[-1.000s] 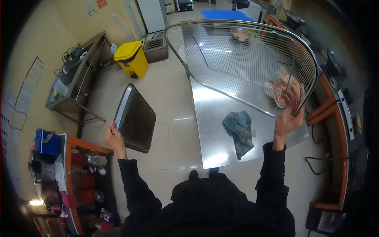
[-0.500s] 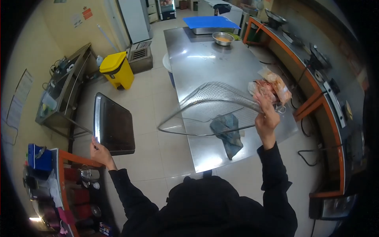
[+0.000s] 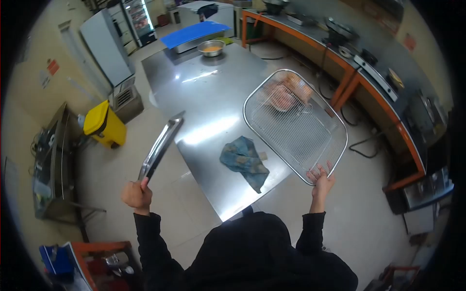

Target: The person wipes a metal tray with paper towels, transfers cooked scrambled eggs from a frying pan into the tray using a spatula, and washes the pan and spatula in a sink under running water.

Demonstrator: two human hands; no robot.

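Observation:
My left hand (image 3: 137, 195) is closed around the near end of a metal tray (image 3: 159, 148), which shows almost edge-on beside the steel table. A rectangular wire mesh basket (image 3: 295, 127) with a shiny rim is gripped at its near corner by my right hand (image 3: 321, 181). The basket is held up over the table's right side. Through its mesh appear plastic bags of reddish food (image 3: 286, 95), partly veiled by the wire. A crumpled blue-green cloth (image 3: 245, 162) lies on the table between my hands.
The steel table (image 3: 206, 114) carries a bowl of orange contents (image 3: 212, 48) and a blue board (image 3: 194, 34) at its far end. A yellow bin (image 3: 103, 124) stands at left, near a sink bench. An orange-framed counter (image 3: 352, 72) with cooking gear runs along the right.
The tray has turned from showing its broad face to nearly edge-on. My right hand has lowered and tilted the basket, so its open rim shows. The view has swung right.

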